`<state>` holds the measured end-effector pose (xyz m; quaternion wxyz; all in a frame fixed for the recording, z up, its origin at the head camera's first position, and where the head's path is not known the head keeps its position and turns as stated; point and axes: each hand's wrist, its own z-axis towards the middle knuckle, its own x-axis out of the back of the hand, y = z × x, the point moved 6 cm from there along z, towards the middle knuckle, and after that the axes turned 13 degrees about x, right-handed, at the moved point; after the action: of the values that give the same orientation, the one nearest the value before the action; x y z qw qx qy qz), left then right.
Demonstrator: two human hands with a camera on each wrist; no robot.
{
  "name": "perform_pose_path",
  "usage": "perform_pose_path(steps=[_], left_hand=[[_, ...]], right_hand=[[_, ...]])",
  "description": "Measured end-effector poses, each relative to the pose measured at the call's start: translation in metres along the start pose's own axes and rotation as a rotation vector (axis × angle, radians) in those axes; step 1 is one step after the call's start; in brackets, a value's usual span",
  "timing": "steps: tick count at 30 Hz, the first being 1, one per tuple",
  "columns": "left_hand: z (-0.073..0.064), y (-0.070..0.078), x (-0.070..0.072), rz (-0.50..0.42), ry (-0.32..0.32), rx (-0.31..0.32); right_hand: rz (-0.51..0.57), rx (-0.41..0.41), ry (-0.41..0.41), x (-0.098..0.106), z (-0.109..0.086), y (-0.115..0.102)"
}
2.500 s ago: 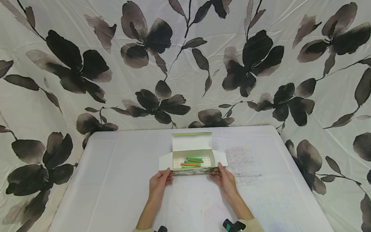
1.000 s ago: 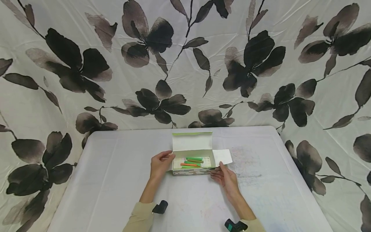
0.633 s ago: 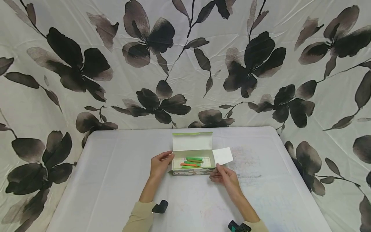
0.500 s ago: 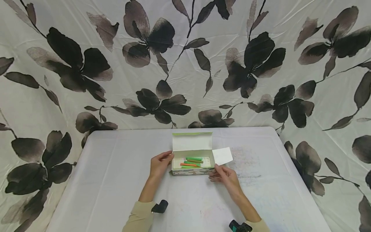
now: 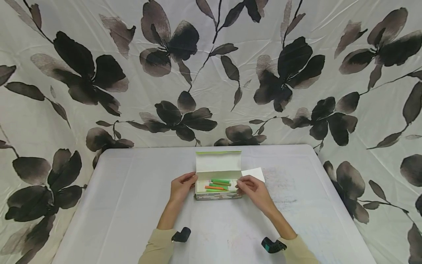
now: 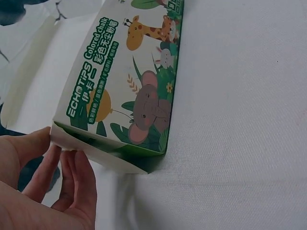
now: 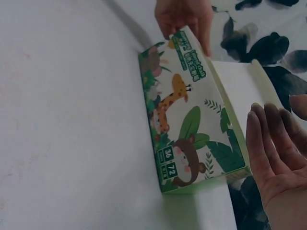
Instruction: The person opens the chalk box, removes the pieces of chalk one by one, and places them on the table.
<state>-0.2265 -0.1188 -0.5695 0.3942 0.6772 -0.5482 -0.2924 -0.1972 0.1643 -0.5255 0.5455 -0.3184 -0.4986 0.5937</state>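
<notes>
Chalk box (image 6: 120, 88) on a white cloth-covered tabletop (image 5: 141, 212), and the front panel's pretty readable from the left wrist: "ECHOTiPS Colored chalk" in green, plus 伊卡 and 彩色无尘粉笔. There's a smaller line of Chinese characters underneath, too soft for me to trust. From the right wrist you can catch "36" and "72" in little green squares; the tiny print with them is mush. Artwork includes a giraffe (image 7: 172, 96) and an elephant (image 6: 151, 110).

Box sits between the two hands, toward the far side of the tabletop, lid (image 5: 218, 161) standing up at the back. Green and orange chalk sticks (image 5: 218, 184) are lying inside.

Left hand (image 5: 181, 187) is at the left end, pinching the left end flap (image 6: 98, 152) between thumb and fingers. Right hand (image 5: 255, 189) is over the right end, palm facing in, fingers close together and slightly bent, thumb apart from them, nothing visible in its grip. Can't tell if it's touching the box. Right end flap (image 5: 256, 173) sticks outward behind it. Both forearms angle in from the near edge, tan sleeves (image 5: 156, 242) pushed back.
</notes>
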Motion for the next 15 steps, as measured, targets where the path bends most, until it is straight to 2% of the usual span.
perform_pose_path(steps=[6,15], left_hand=[[0.000,0.000,0.000,-0.011,-0.005,0.003],[0.000,-0.001,0.000,-0.013,-0.011,0.000]], right_hand=[[-0.071,0.074,-0.058,-0.005,0.015,-0.007],[-0.219,0.033,-0.150,-0.019,0.035,0.000]])
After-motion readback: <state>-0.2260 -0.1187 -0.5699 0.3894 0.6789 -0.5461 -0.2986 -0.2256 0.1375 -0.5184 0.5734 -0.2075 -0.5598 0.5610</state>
